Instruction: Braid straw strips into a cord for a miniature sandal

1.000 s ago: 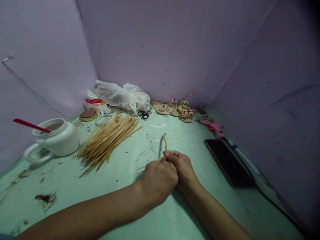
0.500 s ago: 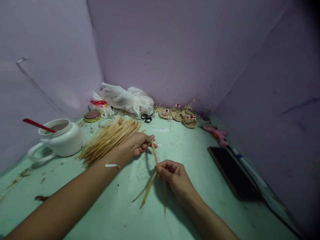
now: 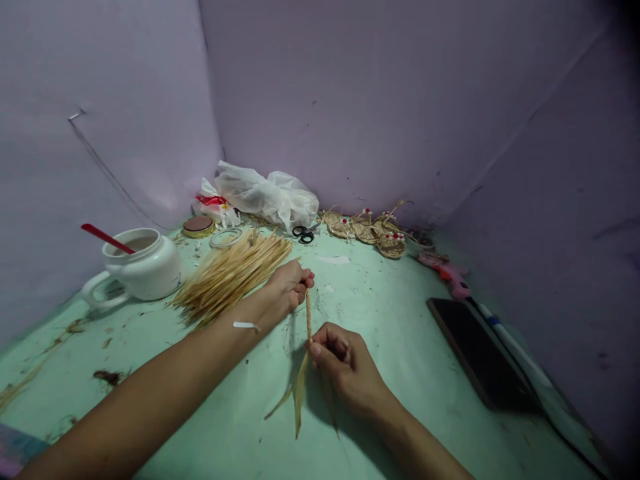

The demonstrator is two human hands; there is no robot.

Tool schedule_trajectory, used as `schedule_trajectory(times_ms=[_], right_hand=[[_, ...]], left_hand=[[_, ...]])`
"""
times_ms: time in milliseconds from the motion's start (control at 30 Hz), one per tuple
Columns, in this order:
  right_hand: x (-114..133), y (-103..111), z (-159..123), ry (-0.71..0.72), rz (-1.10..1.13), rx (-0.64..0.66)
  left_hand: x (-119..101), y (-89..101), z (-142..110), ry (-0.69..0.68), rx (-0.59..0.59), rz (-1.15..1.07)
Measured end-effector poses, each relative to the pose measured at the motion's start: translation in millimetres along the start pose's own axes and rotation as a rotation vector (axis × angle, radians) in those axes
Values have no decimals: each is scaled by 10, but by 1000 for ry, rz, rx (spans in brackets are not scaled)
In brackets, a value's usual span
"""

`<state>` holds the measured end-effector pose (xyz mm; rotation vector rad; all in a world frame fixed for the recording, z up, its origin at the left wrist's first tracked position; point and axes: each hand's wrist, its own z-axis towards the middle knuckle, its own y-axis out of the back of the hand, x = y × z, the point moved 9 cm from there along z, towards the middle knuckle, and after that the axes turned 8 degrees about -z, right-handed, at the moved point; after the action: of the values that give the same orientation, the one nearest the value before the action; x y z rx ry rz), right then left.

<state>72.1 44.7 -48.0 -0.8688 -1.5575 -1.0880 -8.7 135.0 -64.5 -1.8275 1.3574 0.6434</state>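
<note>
A short braid of straw-coloured strips (image 3: 309,313) is stretched between my two hands above the green tabletop. My left hand (image 3: 293,285) pinches its far end, the fingers closed. Lower down, my right hand (image 3: 345,360) grips the near end between thumb and forefinger. Loose strip ends (image 3: 299,395) fan out below that grip, toward me. Beyond my left forearm lies a bundle of dry straw strips (image 3: 233,270).
On the left stands a white pot (image 3: 150,263) with a red-handled utensil. Scissors (image 3: 306,233), a plastic bag (image 3: 270,193) and several woven discs with beads (image 3: 390,245) line the back. To the right are a phone (image 3: 480,353) and a pink glue gun (image 3: 453,275).
The view has turned slightly left, so everything sits further right. The braid hangs straighter, and both hands still hold its ends.
</note>
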Motion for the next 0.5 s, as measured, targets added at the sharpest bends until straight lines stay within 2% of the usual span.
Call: schedule_trajectory(times_ms=[133,200,300,367,467,500], right_hand=[[72,-23,-34,34,4,32],[89,13,-31,58,9,5],[6,187,10,24,106,-144],[-105,322,41,-43,229,-252],[-215,441,72,-109,390,-326],[-238,453,77,-128,423,-327]], left_hand=[[48,-34,23,7,13,14],[33,-43,46,-5,19,25],[-83,-49,55,-72,52,31],[-206,-35,-5,-174,63,55],[-310,3,-227,-354,18,245],[-253,-15,-301,-344,33,324]])
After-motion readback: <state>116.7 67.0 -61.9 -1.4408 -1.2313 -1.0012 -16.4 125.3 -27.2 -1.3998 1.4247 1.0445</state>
